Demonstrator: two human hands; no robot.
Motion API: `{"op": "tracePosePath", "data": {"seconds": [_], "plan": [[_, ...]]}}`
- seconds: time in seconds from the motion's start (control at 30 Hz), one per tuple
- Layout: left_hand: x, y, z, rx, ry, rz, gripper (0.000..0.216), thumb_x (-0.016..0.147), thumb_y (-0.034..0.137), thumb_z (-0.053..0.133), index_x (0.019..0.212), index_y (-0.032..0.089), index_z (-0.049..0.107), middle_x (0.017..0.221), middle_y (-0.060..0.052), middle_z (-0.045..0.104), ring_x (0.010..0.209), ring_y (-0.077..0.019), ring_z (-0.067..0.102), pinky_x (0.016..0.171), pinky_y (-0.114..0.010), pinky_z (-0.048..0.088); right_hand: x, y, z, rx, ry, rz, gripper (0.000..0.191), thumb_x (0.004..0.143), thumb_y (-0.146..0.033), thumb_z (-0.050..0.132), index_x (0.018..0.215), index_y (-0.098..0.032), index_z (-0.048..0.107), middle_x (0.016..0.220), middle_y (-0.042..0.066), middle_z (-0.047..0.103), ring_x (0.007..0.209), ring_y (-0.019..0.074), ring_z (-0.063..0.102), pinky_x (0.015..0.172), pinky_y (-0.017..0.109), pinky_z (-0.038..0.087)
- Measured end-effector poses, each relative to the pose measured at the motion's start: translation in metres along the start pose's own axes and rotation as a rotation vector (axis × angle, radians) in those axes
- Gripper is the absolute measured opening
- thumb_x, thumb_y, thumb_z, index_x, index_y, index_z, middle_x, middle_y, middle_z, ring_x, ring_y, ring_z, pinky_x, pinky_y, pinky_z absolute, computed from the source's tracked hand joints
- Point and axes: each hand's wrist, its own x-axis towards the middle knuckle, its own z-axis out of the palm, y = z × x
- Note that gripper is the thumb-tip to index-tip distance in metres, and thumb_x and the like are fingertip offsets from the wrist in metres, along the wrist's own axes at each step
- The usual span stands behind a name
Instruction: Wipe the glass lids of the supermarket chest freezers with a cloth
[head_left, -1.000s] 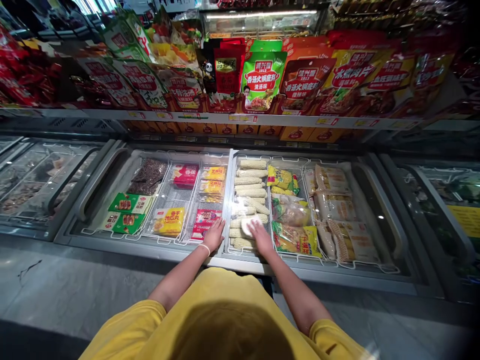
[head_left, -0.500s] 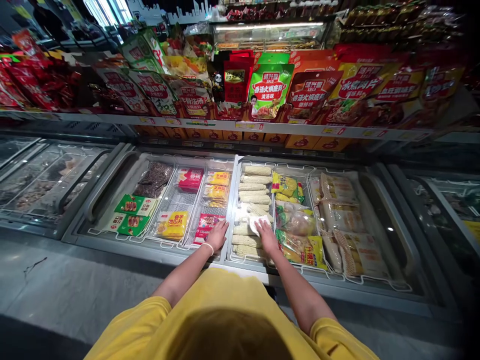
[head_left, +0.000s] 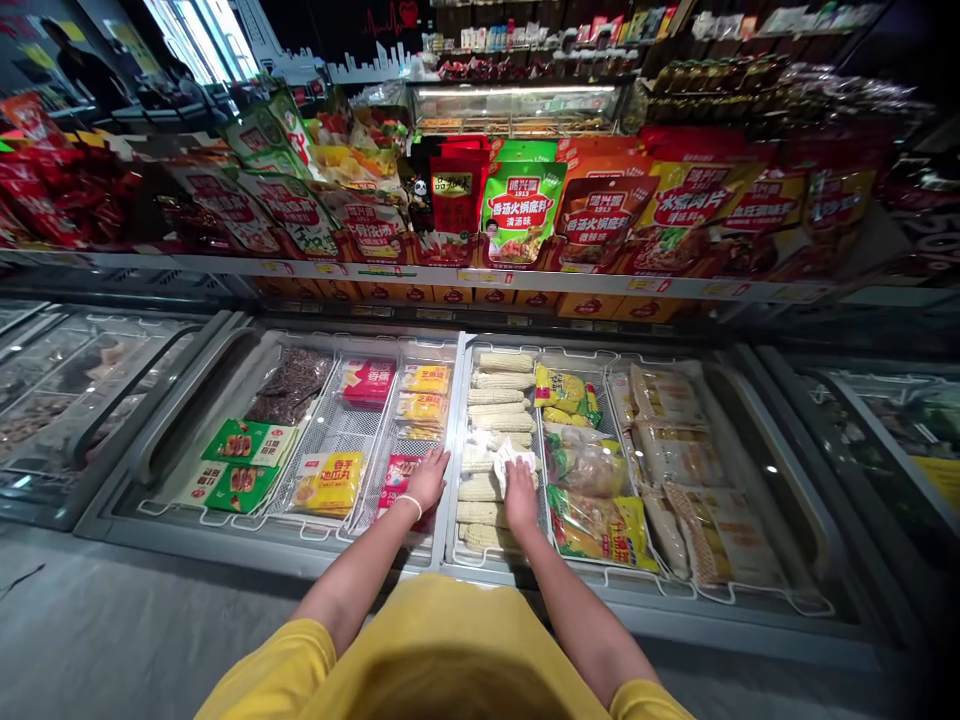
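Observation:
My right hand (head_left: 520, 499) lies on the right glass lid of a chest freezer, with a white cloth (head_left: 506, 464) under its fingers. Beneath the glass there, several pale corn cobs (head_left: 498, 395) lie in a wire basket. My left hand (head_left: 427, 480), a pale band on its wrist, rests with fingers stretched out on the left lid, close to the grey middle frame (head_left: 452, 430). Red-and-white packs (head_left: 399, 470) show below it, partly covered by the hand. What the palm-side fingers of my right hand do is hidden.
Under the glass are a yellow bag (head_left: 328, 482), green packs (head_left: 244, 465), bagged vegetables (head_left: 589, 460) and bagged pale food (head_left: 701, 525). A shelf with upright seasoning pouches (head_left: 523, 215) runs behind the freezer. Further freezers (head_left: 90, 370) stand either side. A person (head_left: 86, 70) is far left.
My view has tilted up, so the freezer and shelf sit lower in the picture. The cloth under my right hand has slid slightly farther from me over the corn. My left hand stays near the frame.

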Motion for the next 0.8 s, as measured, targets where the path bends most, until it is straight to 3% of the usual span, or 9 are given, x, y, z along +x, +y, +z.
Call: {"op": "tracePosePath", "data": {"seconds": [0.1, 0.2, 0.27, 0.4, 0.47, 0.57, 0.63, 0.8], "plan": [[0.01, 0.002, -0.007, -0.001, 0.005, -0.008, 0.071, 0.082, 0.011, 0.055, 0.15, 0.02, 0.034, 0.163, -0.008, 0.02, 0.151, -0.0288, 0.014, 0.117, -0.047, 0.032, -0.002, -0.014, 0.011, 0.008, -0.109, -0.247, 0.066, 0.084, -0.001, 0.042, 0.145, -0.025, 0.046, 0.162, 0.004, 0.027, 0.15, 0.0202, 0.017, 0.12, 0.041, 0.024], [0.019, 0.003, -0.013, -0.004, 0.005, -0.005, 0.071, 0.082, 0.012, 0.055, 0.15, 0.019, 0.034, 0.163, -0.008, 0.022, 0.151, -0.0279, 0.015, 0.118, -0.043, 0.03, 0.005, -0.011, 0.009, 0.011, -0.234, -0.491, 0.071, 0.083, -0.004, 0.054, 0.148, -0.031, 0.042, 0.162, 0.002, 0.026, 0.149, 0.0202, 0.02, 0.119, 0.04, 0.025], [0.024, 0.002, -0.017, -0.006, 0.002, 0.001, 0.071, 0.082, 0.013, 0.056, 0.15, 0.017, 0.034, 0.163, -0.009, 0.023, 0.151, -0.0273, 0.015, 0.12, -0.04, 0.029, 0.016, -0.003, 0.005, 0.011, -0.2, -0.409, 0.076, 0.083, -0.006, 0.055, 0.151, -0.033, 0.036, 0.163, 0.001, 0.024, 0.149, 0.0213, 0.02, 0.118, 0.042, 0.028], [0.034, 0.001, -0.02, -0.019, 0.001, 0.009, 0.071, 0.083, 0.014, 0.056, 0.15, 0.016, 0.033, 0.163, -0.009, 0.021, 0.151, -0.0252, 0.013, 0.121, -0.038, 0.025, 0.03, -0.005, 0.008, 0.034, 0.011, -0.078, 0.076, 0.083, -0.004, 0.045, 0.153, -0.03, 0.032, 0.164, 0.004, 0.022, 0.15, 0.0224, 0.015, 0.117, 0.044, 0.03], [0.038, 0.001, -0.021, -0.022, 0.001, 0.005, 0.072, 0.083, 0.015, 0.056, 0.151, 0.016, 0.033, 0.163, -0.009, 0.021, 0.151, -0.0251, 0.012, 0.122, -0.038, 0.024, 0.032, -0.015, 0.014, 0.036, 0.003, -0.142, 0.077, 0.081, 0.0, 0.044, 0.153, -0.026, 0.034, 0.163, 0.005, 0.024, 0.15, 0.0221, 0.015, 0.118, 0.044, 0.027], [0.044, 0.001, -0.023, -0.019, 0.001, 0.009, 0.073, 0.083, 0.017, 0.057, 0.151, 0.015, 0.032, 0.163, -0.009, 0.021, 0.151, -0.0253, 0.01, 0.122, -0.037, 0.022, 0.037, -0.02, 0.012, 0.029, -0.163, -0.446, 0.077, 0.079, 0.004, 0.044, 0.148, -0.03, 0.042, 0.16, 0.002, 0.031, 0.149, 0.0188, 0.02, 0.119, 0.042, 0.026], [0.049, -0.001, -0.024, -0.015, 0.003, 0.019, 0.073, 0.083, 0.018, 0.058, 0.151, 0.014, 0.031, 0.163, -0.01, 0.02, 0.151, -0.0249, 0.009, 0.123, -0.037, 0.02, 0.045, -0.015, 0.003, 0.021, -0.202, -0.483, 0.078, 0.079, 0.005, 0.043, 0.148, -0.032, 0.042, 0.16, 0.0, 0.032, 0.149, 0.0176, 0.021, 0.119, 0.041, 0.027], [0.066, -0.005, -0.032, -0.02, 0.003, 0.027, 0.071, 0.084, 0.018, 0.055, 0.15, 0.014, 0.032, 0.163, -0.011, 0.02, 0.151, -0.0242, 0.008, 0.123, -0.04, 0.018, 0.062, -0.014, -0.009, 0.011, -0.002, -0.009, 0.084, 0.077, 0.008, 0.04, 0.155, -0.022, 0.028, 0.164, 0.008, 0.016, 0.151, 0.0227, 0.009, 0.12, 0.045, 0.024]]}}
